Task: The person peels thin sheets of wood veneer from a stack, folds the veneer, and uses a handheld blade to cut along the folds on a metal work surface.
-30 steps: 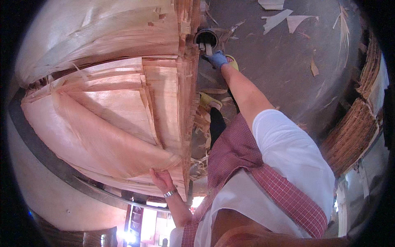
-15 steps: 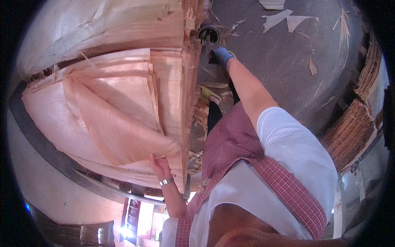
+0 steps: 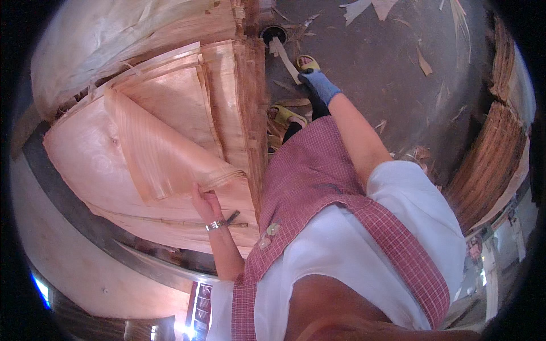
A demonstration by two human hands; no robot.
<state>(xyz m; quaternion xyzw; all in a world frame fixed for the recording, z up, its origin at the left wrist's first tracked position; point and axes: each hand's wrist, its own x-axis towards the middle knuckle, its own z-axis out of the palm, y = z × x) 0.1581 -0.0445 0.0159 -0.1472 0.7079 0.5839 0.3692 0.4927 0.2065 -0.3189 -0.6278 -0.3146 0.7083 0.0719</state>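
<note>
Strip now spans wider gap between container and right hand.

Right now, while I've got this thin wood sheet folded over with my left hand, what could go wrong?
The thin wood sheet is bent back on itself, so it might crack along the fold. The left hand at its edge is bare, so a splinter seems possible. Your yellow open-toed sandals are beside loose wood scraps, which could scratch your toes or make you slip.
</note>
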